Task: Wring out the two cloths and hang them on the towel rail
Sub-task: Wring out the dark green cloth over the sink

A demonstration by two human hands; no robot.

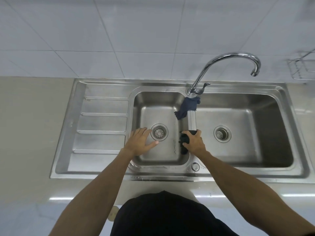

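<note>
Stainless steel fills most of my view: a double sink [279, 133] with a drainboard to the left and a curved tap [226, 65] at the back. My right hand [195, 142] is on the divider between the two basins, fingers curled over the black cloth [185, 141], which is bunched on the near end of that ridge and hangs a little into the left basin. The blue cloth [187, 107] is draped over the far end of the same divider, just below the base of the tap, untouched. My left hand [141, 141] hovers over the left basin near its drain [159, 132], fingers spread and holding nothing. I judge that I am only starting on the first cloth, with no wringing done yet. The main risk, as I see it, is a one-handed lift: the cloth is probably sodden, so it could slip from a loose grasp and drop into the basin. Wringing needs both hands, so the left must come across first. If I twist beyond the sink edge, water would run onto the counter. I cannot see a towel rail for certain; only a wire rack [300, 68] shows at the far right.
</note>
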